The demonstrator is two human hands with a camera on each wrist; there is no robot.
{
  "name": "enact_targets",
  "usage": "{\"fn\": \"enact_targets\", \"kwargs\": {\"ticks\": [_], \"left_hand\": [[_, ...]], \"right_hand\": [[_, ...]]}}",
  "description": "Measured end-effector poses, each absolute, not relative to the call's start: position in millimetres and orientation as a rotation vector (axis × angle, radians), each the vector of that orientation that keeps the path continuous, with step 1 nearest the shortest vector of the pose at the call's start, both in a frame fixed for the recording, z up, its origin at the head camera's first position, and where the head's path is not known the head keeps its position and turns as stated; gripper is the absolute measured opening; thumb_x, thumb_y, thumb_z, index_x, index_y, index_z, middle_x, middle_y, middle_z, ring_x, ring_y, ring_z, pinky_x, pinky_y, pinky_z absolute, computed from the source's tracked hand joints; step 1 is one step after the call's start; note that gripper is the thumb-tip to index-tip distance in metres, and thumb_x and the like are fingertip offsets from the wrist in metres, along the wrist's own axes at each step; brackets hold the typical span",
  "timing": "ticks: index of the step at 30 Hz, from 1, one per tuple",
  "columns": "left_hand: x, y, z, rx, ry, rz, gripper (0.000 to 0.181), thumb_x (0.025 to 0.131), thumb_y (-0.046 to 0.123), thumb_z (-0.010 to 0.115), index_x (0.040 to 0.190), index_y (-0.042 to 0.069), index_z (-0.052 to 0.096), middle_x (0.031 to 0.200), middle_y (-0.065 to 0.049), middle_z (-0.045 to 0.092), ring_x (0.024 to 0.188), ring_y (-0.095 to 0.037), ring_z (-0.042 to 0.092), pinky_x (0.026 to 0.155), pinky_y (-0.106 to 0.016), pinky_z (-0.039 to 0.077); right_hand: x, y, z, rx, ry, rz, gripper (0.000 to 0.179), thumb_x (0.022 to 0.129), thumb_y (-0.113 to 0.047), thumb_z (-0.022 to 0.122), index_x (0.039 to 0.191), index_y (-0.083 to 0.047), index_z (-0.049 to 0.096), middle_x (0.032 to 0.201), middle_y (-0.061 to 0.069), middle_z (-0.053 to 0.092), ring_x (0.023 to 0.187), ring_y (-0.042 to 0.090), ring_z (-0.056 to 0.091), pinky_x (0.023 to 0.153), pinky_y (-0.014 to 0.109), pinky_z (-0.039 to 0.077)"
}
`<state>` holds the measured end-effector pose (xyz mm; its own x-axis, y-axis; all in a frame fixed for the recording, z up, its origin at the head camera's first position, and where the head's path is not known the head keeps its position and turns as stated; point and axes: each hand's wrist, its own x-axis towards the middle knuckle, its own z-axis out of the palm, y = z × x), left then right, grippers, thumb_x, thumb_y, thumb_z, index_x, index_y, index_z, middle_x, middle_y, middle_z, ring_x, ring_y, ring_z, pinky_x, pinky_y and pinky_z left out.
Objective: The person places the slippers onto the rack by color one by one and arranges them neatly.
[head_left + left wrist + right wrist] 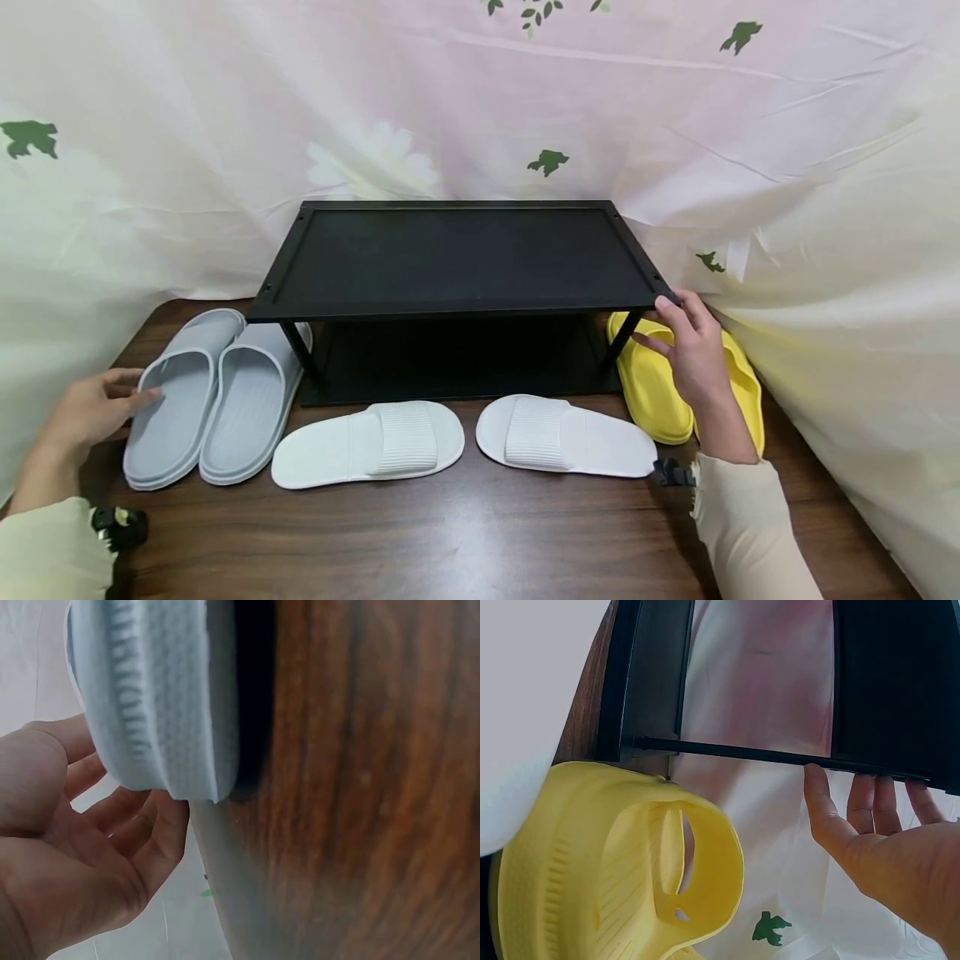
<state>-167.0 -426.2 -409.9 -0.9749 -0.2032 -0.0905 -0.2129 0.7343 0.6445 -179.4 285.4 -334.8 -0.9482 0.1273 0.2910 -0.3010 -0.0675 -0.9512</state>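
At the left, my left hand is at the outer side of the left grey slipper. Its thumb lies over the inner sole while the other fingers are bent along the outer edge, pinching the side. Seen from the left wrist, the grey heel rises past the curled left hand. My right hand touches the front right corner of a black two-tier shoe rack. From the right wrist, fairly straight fingertips of the right hand meet the rack's side edge.
A second grey slipper stands beside the first. Two white slippers, one left and one right, lie sideways before the rack. Yellow slippers stand right of it, partly under my right arm. Floral cloth hangs behind the wooden surface.
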Motion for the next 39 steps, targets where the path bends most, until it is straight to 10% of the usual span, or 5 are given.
{"fn": "enact_targets", "kwargs": {"ticks": [25, 33, 39], "left_hand": [[-157.1, -421.2, -396.1, -0.411, 3.066, 1.073, 0.044, 0.092, -0.001, 0.068, 0.129, -0.019, 0.052, 0.107, -0.04, 0.059, 0.063, 0.002, 0.051, 0.049, -0.031, 0.057], [-150.5, -428.6, -394.4, -0.384, 3.111, 1.185, 0.043, 0.09, -0.001, 0.068, 0.125, -0.02, 0.052, 0.075, 0.023, 0.051, 0.063, 0.011, 0.049, 0.047, -0.025, 0.056], [-149.6, -425.0, -386.4, -0.416, 3.13, 1.181, 0.04, 0.089, -0.003, 0.068, 0.123, -0.02, 0.054, 0.076, 0.013, 0.058, 0.062, 0.013, 0.049, 0.046, -0.021, 0.055]], "right_hand": [[-179.4, 286.8, -334.3, 0.201, -1.911, 2.124, 0.017, 0.105, -0.023, 0.058, 0.118, -0.011, 0.062, 0.115, 0.006, 0.053, 0.104, 0.022, 0.054, 0.081, 0.029, 0.061], [-179.5, 286.1, -334.1, 0.213, -1.915, 2.125, 0.017, 0.105, -0.022, 0.058, 0.117, -0.011, 0.061, 0.114, 0.006, 0.053, 0.104, 0.022, 0.054, 0.082, 0.029, 0.061], [-179.8, 286.5, -334.5, 0.213, -1.91, 2.122, 0.017, 0.106, -0.022, 0.057, 0.118, -0.011, 0.061, 0.113, 0.006, 0.054, 0.103, 0.02, 0.054, 0.081, 0.028, 0.061]]}}
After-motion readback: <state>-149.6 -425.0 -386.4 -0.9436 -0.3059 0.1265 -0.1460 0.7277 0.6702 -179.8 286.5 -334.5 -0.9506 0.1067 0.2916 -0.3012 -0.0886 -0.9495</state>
